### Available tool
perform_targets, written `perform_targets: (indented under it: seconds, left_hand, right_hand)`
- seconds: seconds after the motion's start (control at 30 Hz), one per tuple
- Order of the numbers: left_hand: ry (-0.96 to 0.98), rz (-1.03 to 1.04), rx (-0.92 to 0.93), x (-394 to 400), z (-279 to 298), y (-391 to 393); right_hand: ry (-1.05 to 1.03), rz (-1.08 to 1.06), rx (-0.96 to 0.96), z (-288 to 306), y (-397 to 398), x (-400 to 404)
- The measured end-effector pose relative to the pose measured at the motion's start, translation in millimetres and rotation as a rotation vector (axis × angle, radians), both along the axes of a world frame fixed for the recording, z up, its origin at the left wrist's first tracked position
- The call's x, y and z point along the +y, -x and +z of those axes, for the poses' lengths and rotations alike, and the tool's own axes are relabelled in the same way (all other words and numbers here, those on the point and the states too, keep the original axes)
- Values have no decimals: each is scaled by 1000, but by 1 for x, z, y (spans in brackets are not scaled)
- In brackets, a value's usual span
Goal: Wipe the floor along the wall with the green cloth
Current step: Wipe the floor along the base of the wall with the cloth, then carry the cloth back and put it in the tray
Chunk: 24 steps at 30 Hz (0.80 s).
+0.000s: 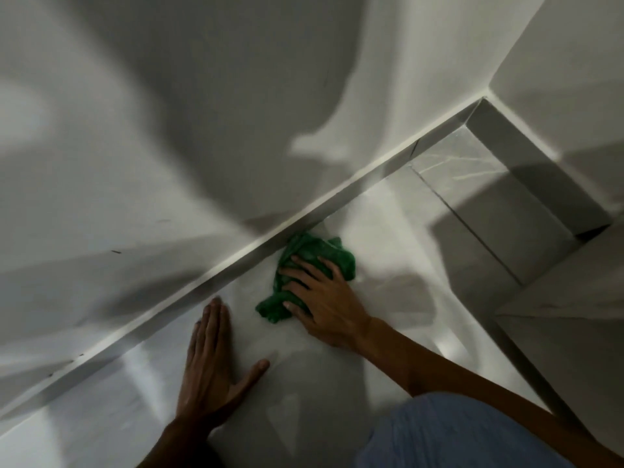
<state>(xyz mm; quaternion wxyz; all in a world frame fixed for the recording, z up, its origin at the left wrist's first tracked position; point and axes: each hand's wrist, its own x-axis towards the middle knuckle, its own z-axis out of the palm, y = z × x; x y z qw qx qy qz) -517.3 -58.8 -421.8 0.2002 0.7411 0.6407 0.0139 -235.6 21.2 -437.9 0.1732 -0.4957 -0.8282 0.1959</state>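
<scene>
A crumpled green cloth (312, 253) lies on the pale glossy floor (371, 231), its far edge touching the baseboard (209, 278) of the white wall (169, 130). My right hand (324, 298) presses down on the cloth with fingers spread over it and the thumb on its near end. My left hand (212, 359) lies flat on the bare floor to the left of the cloth, fingers together and pointing at the baseboard, thumb out to the right. It holds nothing.
The baseboard runs diagonally from lower left to a corner (486, 96) at upper right, where a second wall (557, 96) meets it. A tile joint (472, 228) crosses the floor to the right. My knee in blue fabric (449, 437) fills the lower right.
</scene>
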Motion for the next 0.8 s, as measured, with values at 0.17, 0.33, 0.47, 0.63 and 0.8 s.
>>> perform_targets:
  seconds: [0.17,0.33,0.47,0.63,0.8]
  left_hand:
    - [80,52,-15,2,8,-1]
    - [214,59,-50,8,30,-24]
    - [276,-48,-87,19,73,-47]
    - [298,-152,-114,40,162,-85]
    - [272,-254,-80,57,260,-117]
  right_hand:
    - [41,-24,-58,11,-10,-42]
    - [511,-212,117,58,-29,-63]
    - [1028,-659,701,105,-56,-67]
    - [1105,-994,1165,180,-85,-105]
    - [1033,-1113,1322,292,-97,-142]
